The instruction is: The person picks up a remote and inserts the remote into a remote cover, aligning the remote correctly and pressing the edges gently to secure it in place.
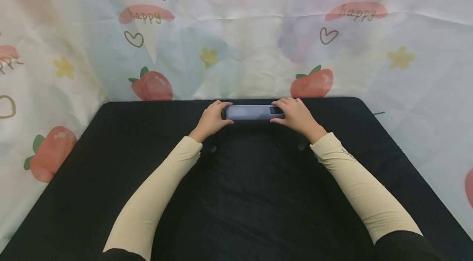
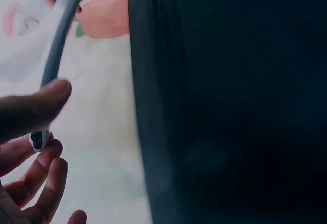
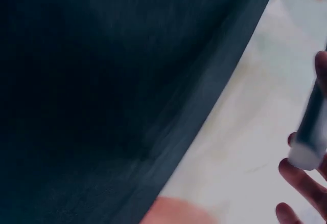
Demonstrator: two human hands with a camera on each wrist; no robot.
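Observation:
Both hands hold a slim lavender-blue slab (image 1: 247, 112) level between them, over the far edge of the black table. It has a dark rectangular window near its right end; its exact kind cannot be told. My left hand (image 1: 211, 120) pinches the left end, thumb below and fingers above in the head view. My right hand (image 1: 297, 115) pinches the other end the same way, beside the dark window. In the left wrist view the slab (image 2: 57, 45) appears edge-on, narrow and slightly bowed, with a dark, pale-rimmed end. The right wrist view shows only part of the slab (image 3: 310, 124), blurred.
A black cloth (image 1: 240, 195) covers the table below the forearms. Behind and at both sides hangs a pale curtain (image 1: 247, 59) printed with red fruit, hearts and yellow flowers. Cream sleeves (image 1: 159, 191) cover both forearms.

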